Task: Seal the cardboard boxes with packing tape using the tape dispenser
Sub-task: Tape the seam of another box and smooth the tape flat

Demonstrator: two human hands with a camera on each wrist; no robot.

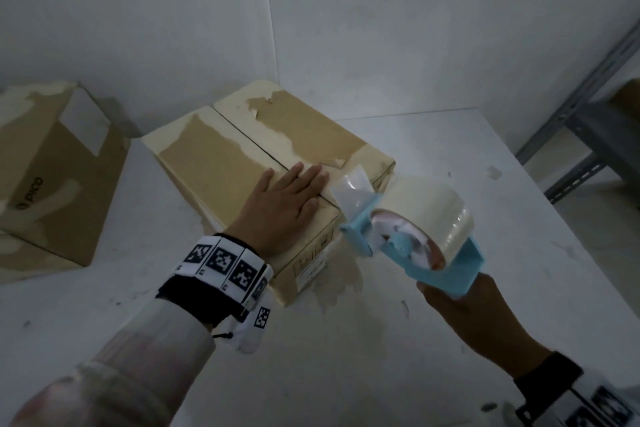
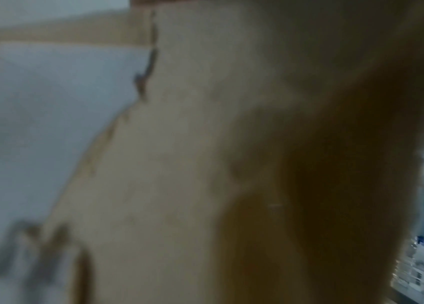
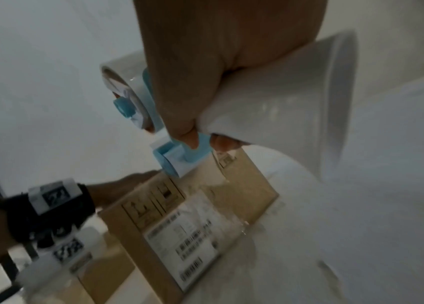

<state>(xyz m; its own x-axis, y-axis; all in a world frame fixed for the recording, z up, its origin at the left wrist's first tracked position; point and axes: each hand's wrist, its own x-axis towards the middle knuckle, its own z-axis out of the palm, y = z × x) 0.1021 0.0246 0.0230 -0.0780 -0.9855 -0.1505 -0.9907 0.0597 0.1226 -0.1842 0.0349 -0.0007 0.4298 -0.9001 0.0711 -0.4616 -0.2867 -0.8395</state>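
Cardboard box [image 1: 263,156] sits mid-table; my left hand [image 1: 280,204] presses flat, fingers spread, across its seam, which runs away toward the wall. My right hand [image 1: 460,302] grips the dispenser [image 1: 408,236], free tape end aimed at the near edge. Left wrist: blurred cardboard. Right wrist: fingers [image 3: 185,127] curl round the handle. I should anchor tape below the edge, then pull along the seam.

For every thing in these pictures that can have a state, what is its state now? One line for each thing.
Brown cardboard box in the middle: flaps closed, centre seam not yet taped.
Light blue tape dispenser: held in the air beside the box, loose tape end sticking out.
Left hand: flat, pressing on the box top.
Right hand: gripping the dispenser handle.
Second brown cardboard box at the left: closed.
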